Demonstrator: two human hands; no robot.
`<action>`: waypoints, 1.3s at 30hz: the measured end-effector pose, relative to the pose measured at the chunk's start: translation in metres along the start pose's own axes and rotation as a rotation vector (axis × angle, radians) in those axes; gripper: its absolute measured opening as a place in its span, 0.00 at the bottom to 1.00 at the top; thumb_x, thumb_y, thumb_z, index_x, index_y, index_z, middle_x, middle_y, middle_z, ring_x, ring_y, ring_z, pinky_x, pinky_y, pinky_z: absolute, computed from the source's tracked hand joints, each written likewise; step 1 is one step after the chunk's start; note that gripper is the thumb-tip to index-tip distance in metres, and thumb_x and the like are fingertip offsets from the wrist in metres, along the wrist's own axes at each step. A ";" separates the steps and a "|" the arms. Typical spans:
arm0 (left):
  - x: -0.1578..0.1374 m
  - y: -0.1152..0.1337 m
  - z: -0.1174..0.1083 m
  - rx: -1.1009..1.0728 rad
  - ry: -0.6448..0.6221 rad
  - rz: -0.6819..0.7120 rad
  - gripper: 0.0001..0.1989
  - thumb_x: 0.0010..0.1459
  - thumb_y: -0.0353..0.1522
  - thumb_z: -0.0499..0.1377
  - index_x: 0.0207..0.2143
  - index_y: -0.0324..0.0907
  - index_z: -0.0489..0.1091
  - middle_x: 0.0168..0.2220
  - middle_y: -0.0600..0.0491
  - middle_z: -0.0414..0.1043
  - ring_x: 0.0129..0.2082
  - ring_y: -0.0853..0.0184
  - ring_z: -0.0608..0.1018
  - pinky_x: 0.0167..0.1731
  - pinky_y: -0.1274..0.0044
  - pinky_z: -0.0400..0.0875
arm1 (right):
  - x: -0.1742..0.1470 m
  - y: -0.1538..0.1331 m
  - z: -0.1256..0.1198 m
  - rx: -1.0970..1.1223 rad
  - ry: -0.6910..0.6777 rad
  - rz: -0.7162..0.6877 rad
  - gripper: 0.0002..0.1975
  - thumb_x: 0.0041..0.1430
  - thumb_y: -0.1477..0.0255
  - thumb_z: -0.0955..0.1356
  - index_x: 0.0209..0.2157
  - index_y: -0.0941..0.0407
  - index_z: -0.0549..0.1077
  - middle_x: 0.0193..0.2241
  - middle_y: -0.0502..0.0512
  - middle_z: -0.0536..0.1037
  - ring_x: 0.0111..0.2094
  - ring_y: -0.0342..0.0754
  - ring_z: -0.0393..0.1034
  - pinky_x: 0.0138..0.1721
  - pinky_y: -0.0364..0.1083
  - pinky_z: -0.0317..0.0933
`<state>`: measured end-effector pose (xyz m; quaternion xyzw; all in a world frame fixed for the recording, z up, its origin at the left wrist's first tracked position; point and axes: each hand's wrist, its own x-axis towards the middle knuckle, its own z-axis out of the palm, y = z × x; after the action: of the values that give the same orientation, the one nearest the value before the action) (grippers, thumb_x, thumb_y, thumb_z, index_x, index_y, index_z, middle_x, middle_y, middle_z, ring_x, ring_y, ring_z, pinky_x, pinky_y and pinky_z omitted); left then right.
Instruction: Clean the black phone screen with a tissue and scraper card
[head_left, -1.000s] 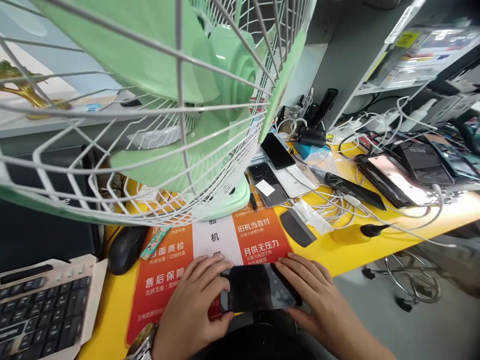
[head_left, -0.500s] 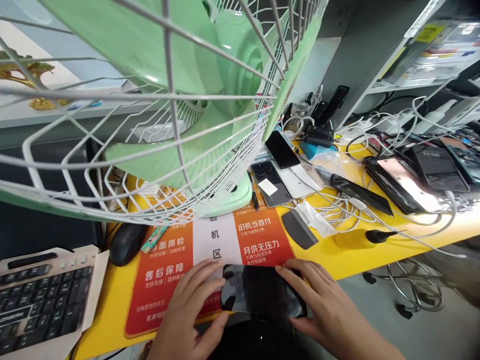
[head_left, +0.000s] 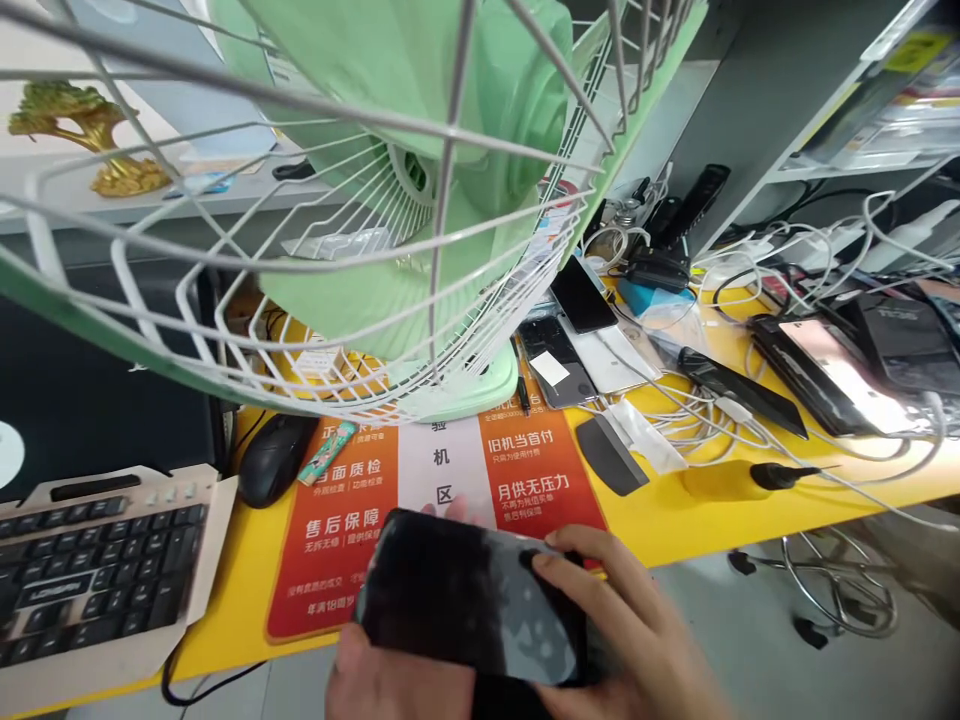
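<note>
A black smartphone is tilted up in front of me at the table's near edge, its dark glossy screen facing me and reflecting light at the right end. My left hand grips its lower left side, with the fingers mostly hidden behind it and blurred. At the right end, my right hand is closed around the phone, fingertips on the upper edge and screen corner. Under and behind it lies a red and orange printed mat with Chinese lettering.
A green desk fan towers close over the table. To the left are a keyboard and a black mouse. Several phones, tangled white cables, a grey scraper-like piece and a yellow bottle with a black needle tip lie right.
The phone has been raised and tilted towards me, shifting left. My left hand has moved from its left edge to underneath and behind it. My right hand stays at the right end.
</note>
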<state>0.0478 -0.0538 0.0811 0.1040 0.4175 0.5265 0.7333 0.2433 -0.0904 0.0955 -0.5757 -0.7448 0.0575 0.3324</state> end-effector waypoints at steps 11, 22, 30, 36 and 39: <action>0.006 -0.011 0.021 -0.275 -0.182 -0.097 0.23 0.54 0.52 0.64 0.48 0.53 0.77 0.44 0.51 0.80 0.44 0.56 0.81 0.57 0.60 0.71 | -0.021 -0.012 0.032 0.001 -0.033 -0.068 0.20 0.65 0.55 0.65 0.50 0.54 0.72 0.51 0.63 0.73 0.50 0.55 0.72 0.49 0.49 0.70; 0.004 -0.012 0.022 -0.244 -0.120 -0.101 0.24 0.54 0.51 0.65 0.49 0.51 0.75 0.40 0.50 0.76 0.41 0.58 0.79 0.46 0.66 0.77 | -0.020 -0.015 0.033 0.069 -0.041 -0.042 0.15 0.63 0.63 0.66 0.48 0.53 0.73 0.51 0.62 0.73 0.50 0.52 0.72 0.47 0.47 0.71; 0.003 -0.016 0.019 -0.269 -0.114 -0.139 0.25 0.54 0.50 0.66 0.50 0.48 0.75 0.41 0.49 0.74 0.41 0.59 0.78 0.48 0.65 0.76 | -0.015 -0.016 0.028 -0.030 -0.046 -0.130 0.13 0.61 0.65 0.66 0.45 0.54 0.75 0.44 0.60 0.79 0.41 0.50 0.78 0.39 0.45 0.74; 0.004 -0.018 0.017 -0.321 -0.109 -0.204 0.23 0.54 0.49 0.66 0.49 0.48 0.76 0.40 0.49 0.75 0.41 0.59 0.78 0.48 0.66 0.75 | -0.014 -0.015 0.027 -0.044 -0.071 -0.177 0.14 0.62 0.63 0.65 0.45 0.55 0.75 0.43 0.59 0.81 0.37 0.50 0.80 0.34 0.45 0.74; 0.005 -0.019 0.020 -0.364 -0.114 -0.252 0.22 0.50 0.48 0.69 0.45 0.49 0.77 0.39 0.50 0.75 0.40 0.61 0.79 0.47 0.69 0.75 | -0.012 -0.015 0.026 -0.054 -0.056 -0.181 0.14 0.64 0.63 0.64 0.44 0.55 0.76 0.42 0.58 0.82 0.35 0.48 0.80 0.32 0.43 0.74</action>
<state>0.0755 -0.0517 0.0802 -0.0537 0.2832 0.4908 0.8222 0.2179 -0.0987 0.0770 -0.5128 -0.8042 0.0229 0.2997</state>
